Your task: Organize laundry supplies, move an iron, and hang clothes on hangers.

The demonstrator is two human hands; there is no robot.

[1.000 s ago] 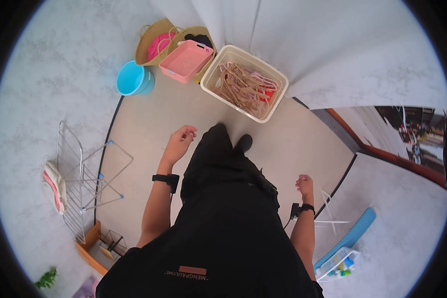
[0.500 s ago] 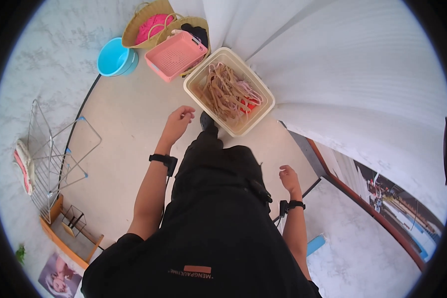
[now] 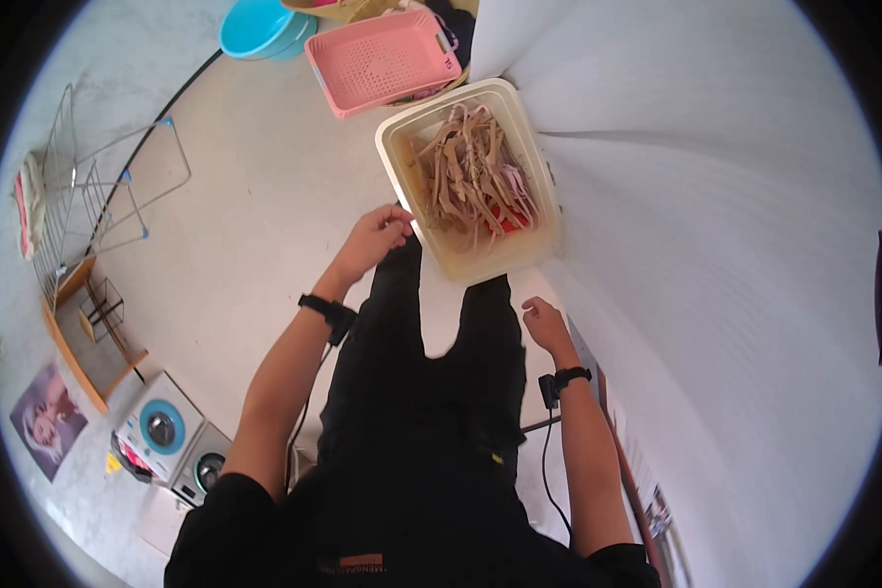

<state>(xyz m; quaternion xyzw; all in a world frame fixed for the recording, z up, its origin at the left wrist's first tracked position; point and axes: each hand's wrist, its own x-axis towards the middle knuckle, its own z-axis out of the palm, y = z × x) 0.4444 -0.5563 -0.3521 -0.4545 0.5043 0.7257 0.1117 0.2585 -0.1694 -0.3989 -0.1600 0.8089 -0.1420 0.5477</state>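
Cream rectangular plastic tub (image 3: 398,171) sits in the upper centre of the frame in my head view, its far end angled slightly left. Tan and pale-pink clothes hangers (image 3: 451,171) lie heaped inside it, with a flat red item (image 3: 503,220) showing beneath them toward the lower right.

I see the left hand (image 3: 377,238) just left of the tub's near-left rim, fingers half open and loosely curled, with nothing visible in their hold; whether the fingertips touch the rim I cannot tell. The right hand (image 3: 549,326) is right of centre, below the tub's near-right corner and apart from it, fingers gently bent inward and likewise gripping nothing that I can see.

A shallow pink perforated plastic basket (image 3: 382,64) is at the top centre, beside a round bright-blue plastic bucket (image 3: 255,29). White draped fabric (image 3: 676,176) fills the right side.
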